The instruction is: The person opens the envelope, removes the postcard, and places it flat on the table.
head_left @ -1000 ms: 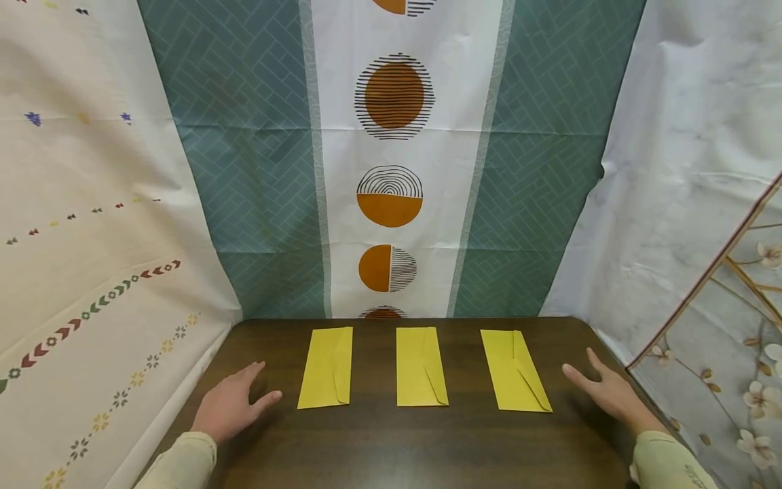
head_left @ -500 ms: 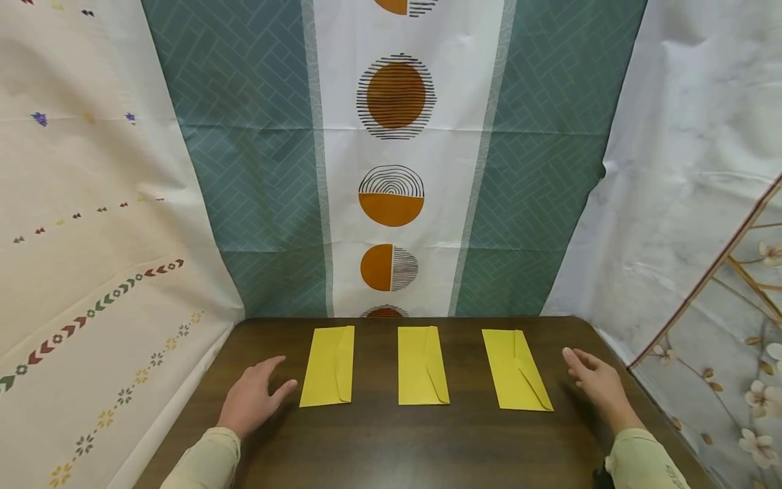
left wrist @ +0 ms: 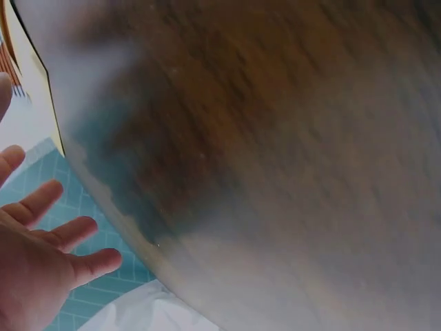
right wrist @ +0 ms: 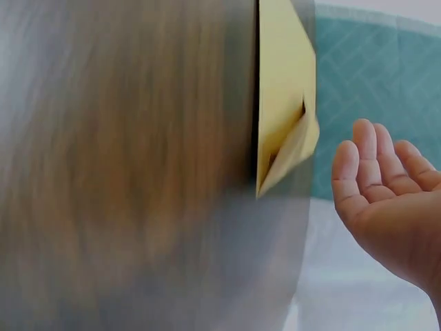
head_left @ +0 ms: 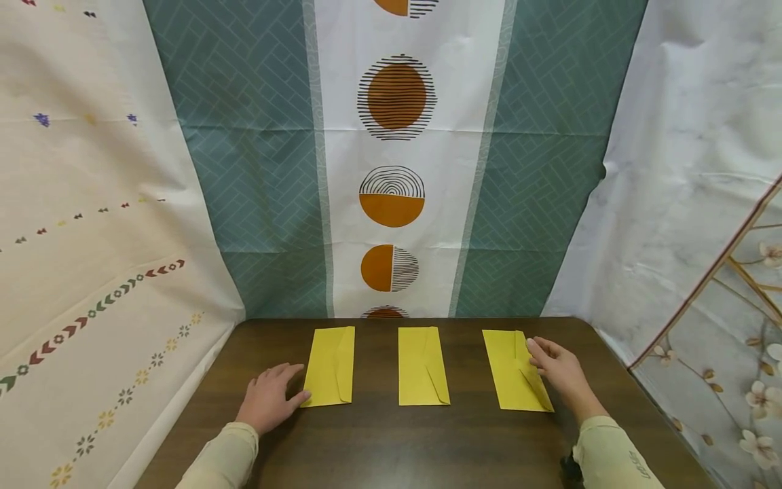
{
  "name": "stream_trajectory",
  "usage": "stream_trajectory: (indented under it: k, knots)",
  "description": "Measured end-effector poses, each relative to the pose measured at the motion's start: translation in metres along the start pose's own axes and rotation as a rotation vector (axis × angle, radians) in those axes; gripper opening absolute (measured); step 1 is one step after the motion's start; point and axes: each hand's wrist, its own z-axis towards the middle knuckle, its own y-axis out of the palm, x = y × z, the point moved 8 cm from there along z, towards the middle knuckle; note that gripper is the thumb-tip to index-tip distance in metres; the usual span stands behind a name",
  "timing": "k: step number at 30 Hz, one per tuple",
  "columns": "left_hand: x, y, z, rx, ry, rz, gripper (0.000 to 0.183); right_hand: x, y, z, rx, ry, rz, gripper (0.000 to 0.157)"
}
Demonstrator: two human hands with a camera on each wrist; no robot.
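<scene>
Three yellow envelopes lie in a row on the dark brown table (head_left: 397, 448). My left hand (head_left: 269, 401), its fingers relaxed and spread, has thumb and fingertips right at the left edge of the left envelope (head_left: 330, 367). At the right envelope (head_left: 506, 370), my right hand (head_left: 563, 375) reaches over the upper right side, fingers close together and slightly bent. The right wrist view shows that envelope's flap (right wrist: 293, 148) standing partly up, with nothing gripped in the hand. Between them lies the middle envelope (head_left: 420, 367), apart from both hands.
Behind the table hangs a green and white curtain (head_left: 391, 149) with orange circles. A cream patterned cloth (head_left: 110, 272) hangs at the left, a white floral one (head_left: 672, 204) at the right.
Both hands have moved inward from the table's sides: the left rightward to the left envelope, the right leftward over the right envelope's edge. The envelopes have stayed in place.
</scene>
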Motion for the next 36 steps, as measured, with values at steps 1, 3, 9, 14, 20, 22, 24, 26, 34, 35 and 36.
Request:
stream_trajectory:
  k: [1, 3, 9, 14, 20, 22, 24, 26, 34, 35, 36]
  knots:
    - [0.001, 0.001, 0.000, -0.012, -0.007, -0.008, 0.065, -0.004, 0.005, 0.001, -0.006, -0.009, 0.003, 0.093]
    - [0.002, 0.003, 0.001, -0.037, -0.017, -0.024, 0.066, -0.011, 0.016, 0.002, -0.019, -0.024, 0.020, 0.091]
    - [0.006, 0.010, 0.005, -0.110, -0.045, -0.062, 0.070, -0.026, 0.051, 0.006, -0.068, -0.047, 0.061, 0.083]
    - [0.008, 0.015, 0.009, -0.149, -0.067, -0.069, 0.075, -0.038, 0.077, 0.008, -0.093, -0.075, 0.045, 0.082]
    - [0.010, 0.015, 0.009, -0.175, -0.093, -0.073, 0.078, -0.060, 0.108, 0.007, -0.103, -0.143, -0.020, 0.082]
    - [0.010, 0.015, 0.008, -0.184, -0.096, -0.079, 0.078, -0.067, 0.118, 0.007, -0.096, -0.171, -0.056, 0.080]
    - [0.011, 0.015, 0.008, -0.192, -0.097, -0.079, 0.078, -0.073, 0.129, 0.008, -0.094, -0.198, -0.088, 0.078]
    - [0.012, 0.015, 0.007, -0.200, -0.094, -0.075, 0.077, -0.078, 0.140, 0.009, -0.097, -0.222, -0.113, 0.075]
    - [0.013, 0.015, 0.006, -0.205, -0.089, -0.054, 0.073, -0.097, 0.185, 0.004, -0.160, -0.257, -0.169, 0.078]
    - [0.014, 0.015, 0.006, -0.205, -0.087, -0.048, 0.073, -0.099, 0.191, 0.003, -0.170, -0.259, -0.174, 0.079]
    - [0.014, 0.016, 0.006, -0.206, -0.086, -0.042, 0.072, -0.101, 0.196, 0.002, -0.182, -0.262, -0.181, 0.079]
